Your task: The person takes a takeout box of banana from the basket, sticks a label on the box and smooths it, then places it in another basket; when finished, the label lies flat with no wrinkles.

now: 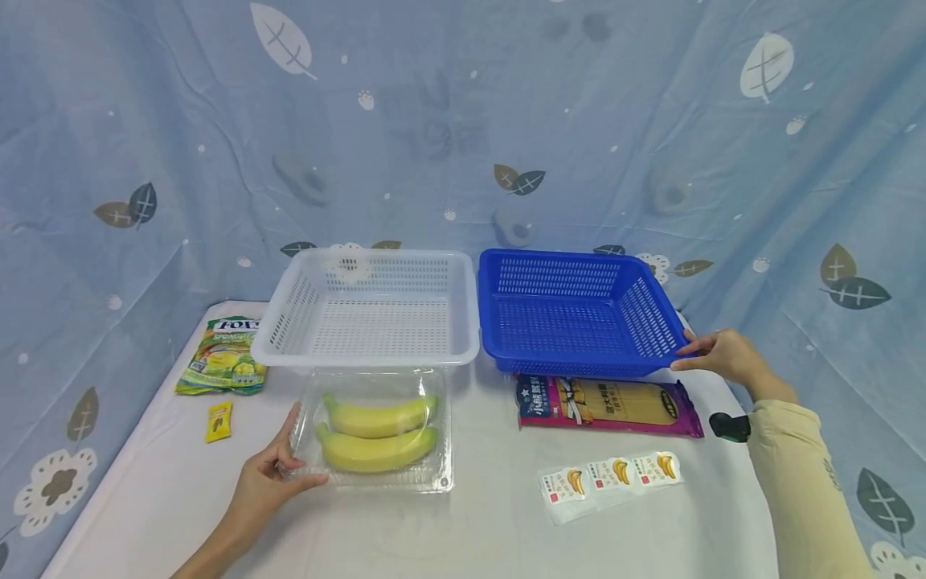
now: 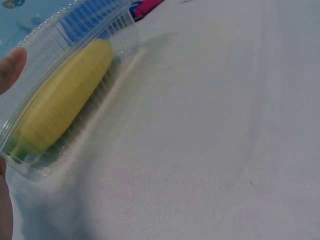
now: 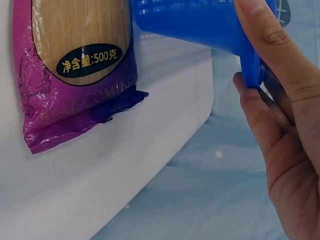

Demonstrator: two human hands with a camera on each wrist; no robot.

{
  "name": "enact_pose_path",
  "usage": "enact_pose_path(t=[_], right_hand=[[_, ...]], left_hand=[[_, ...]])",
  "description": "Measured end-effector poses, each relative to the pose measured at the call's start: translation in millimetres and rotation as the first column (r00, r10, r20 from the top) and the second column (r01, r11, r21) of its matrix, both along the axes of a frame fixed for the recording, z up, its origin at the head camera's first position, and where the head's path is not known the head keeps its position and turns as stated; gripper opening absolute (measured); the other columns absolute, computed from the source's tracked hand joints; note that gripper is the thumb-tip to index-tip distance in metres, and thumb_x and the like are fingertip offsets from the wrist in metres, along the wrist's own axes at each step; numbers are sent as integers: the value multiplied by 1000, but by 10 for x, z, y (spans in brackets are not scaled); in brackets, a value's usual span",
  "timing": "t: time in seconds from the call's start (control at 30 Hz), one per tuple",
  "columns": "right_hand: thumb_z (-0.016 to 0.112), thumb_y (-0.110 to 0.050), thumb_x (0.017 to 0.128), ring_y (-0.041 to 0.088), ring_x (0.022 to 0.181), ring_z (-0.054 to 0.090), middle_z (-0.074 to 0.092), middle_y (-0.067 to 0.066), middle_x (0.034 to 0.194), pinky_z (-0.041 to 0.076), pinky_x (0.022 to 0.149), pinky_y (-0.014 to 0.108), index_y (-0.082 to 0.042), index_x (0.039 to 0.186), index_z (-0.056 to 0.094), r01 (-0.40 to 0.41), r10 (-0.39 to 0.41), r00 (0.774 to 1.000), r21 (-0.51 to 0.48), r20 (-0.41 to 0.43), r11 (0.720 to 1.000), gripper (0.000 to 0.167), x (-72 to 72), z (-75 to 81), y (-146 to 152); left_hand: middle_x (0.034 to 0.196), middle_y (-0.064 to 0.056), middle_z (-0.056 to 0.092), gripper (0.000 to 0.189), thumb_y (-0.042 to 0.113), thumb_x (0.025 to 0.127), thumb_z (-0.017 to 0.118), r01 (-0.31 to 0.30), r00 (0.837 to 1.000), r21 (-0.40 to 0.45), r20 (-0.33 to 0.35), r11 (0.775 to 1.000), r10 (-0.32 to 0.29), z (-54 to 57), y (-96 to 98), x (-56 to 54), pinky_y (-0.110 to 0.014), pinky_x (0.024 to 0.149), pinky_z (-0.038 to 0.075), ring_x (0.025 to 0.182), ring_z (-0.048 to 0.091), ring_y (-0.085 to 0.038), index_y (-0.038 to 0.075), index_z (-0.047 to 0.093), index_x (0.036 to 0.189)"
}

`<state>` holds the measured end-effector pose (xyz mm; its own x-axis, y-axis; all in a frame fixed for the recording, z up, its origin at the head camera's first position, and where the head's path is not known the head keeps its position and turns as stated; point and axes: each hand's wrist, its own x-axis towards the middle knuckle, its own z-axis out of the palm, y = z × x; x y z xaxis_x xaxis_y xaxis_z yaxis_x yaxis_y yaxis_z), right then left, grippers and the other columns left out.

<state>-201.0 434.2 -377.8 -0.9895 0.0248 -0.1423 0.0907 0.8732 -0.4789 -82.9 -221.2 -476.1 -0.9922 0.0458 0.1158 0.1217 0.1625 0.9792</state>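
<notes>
A clear plastic clamshell box (image 1: 445,462) with two bananas (image 1: 379,450) inside stands at the front of the white table. My left hand (image 1: 262,476) grips its left side, thumb at the near corner and fingers along the left wall. In the left wrist view one banana (image 2: 65,95) shows through the box wall, with fingertips at the left edge. At the right, my right hand (image 1: 732,359) pinches the near right corner of the blue basket (image 1: 492,342). The right wrist view shows the thumb above the basket rim (image 3: 251,65) and fingers below.
A white basket (image 1: 362,359) stands left of the blue one. In front of the blue basket lies a purple noodle pack (image 1: 615,406), with a strip of banana stickers (image 1: 611,482) nearer me. At the left are a green snack bag (image 1: 224,358) and a small yellow packet (image 1: 219,422).
</notes>
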Motion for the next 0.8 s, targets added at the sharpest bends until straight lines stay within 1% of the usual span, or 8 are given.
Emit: enact_pose_path(t=[0.17, 0.33, 0.47, 0.53, 0.6, 0.67, 0.73, 0.8], right_hand=[[81, -45, 73, 34, 86, 51, 69, 24, 94, 41, 71, 45, 7, 95, 72, 6, -6, 1000, -9, 4, 1000, 58, 3, -8, -11], [81, -43, 74, 31, 85, 50, 68, 25, 96, 40, 70, 41, 7, 95, 72, 1, -1, 1000, -6, -8, 1000, 55, -2, -34, -13], [80, -44, 74, 36, 90, 50, 61, 34, 111, 41, 71, 42, 7, 97, 72, 2, -2, 1000, -3, -15, 1000, 57, 5, -47, -2], [79, -45, 75, 38, 92, 50, 56, 38, 119, 41, 72, 43, 7, 99, 71, -1, 0, 1000, -1, -17, 1000, 57, 17, -46, 4], [78, -46, 76, 41, 96, 49, 51, 40, 123, 42, 73, 44, 7, 101, 71, 2, -2, 1000, 2, -19, 1000, 59, 30, -43, 8], [77, -46, 77, 47, 105, 47, 47, 38, 129, 44, 78, 50, 7, 104, 70, -1, 1, 1000, -5, -12, 1000, 60, 45, -34, 8], [75, -47, 79, 54, 117, 42, 41, 35, 136, 43, 80, 51, 8, 108, 68, -7, 7, 1000, -20, -5, 1000, 62, 62, -29, -1], [74, -46, 81, 54, 121, 39, 35, 31, 141, 44, 78, 47, 8, 112, 66, -15, 15, 1000, -40, -10, 999, 63, 88, -35, -22]], left_hand=[[157, 0, 20, 41, -7, 71, 79, -5, 1000, -19, 15, 1000, 5, 16, -7, -12, -6, 105, 23, 145, 11, -13, -10, 39, 78], [157, -2, 22, 41, -6, 70, 79, -17, 1000, -43, 14, 999, 18, 28, -14, -20, -5, 104, 25, 145, 12, -17, -10, 39, 78], [156, -5, 24, 37, 0, 71, 81, -52, 998, -131, 19, 990, 55, 52, -6, -12, -2, 98, 28, 140, 18, 0, -6, 45, 80], [156, -7, 27, 35, 5, 72, 82, -79, 996, -195, 17, 978, 84, 72, 9, 0, -5, 88, 34, 133, 24, 8, -3, 49, 81], [154, -8, 30, 35, 11, 72, 84, -112, 993, -264, 6, 958, 118, 95, 30, 17, -12, 76, 35, 122, 32, 11, 0, 51, 81], [153, -8, 34, 36, 17, 72, 85, -146, 988, -324, -8, 935, 151, 119, 54, 41, -20, 69, 33, 115, 36, 8, 3, 53, 82], [152, -8, 35, 36, 21, 72, 85, -171, 984, -377, -22, 910, 175, 142, 75, 68, -21, 69, 33, 113, 37, -1, 6, 55, 83], [152, -10, 35, 36, 24, 72, 85, -184, 982, -411, -28, 893, 189, 161, 92, 94, -24, 72, 33, 123, 37, -10, 7, 56, 86]])
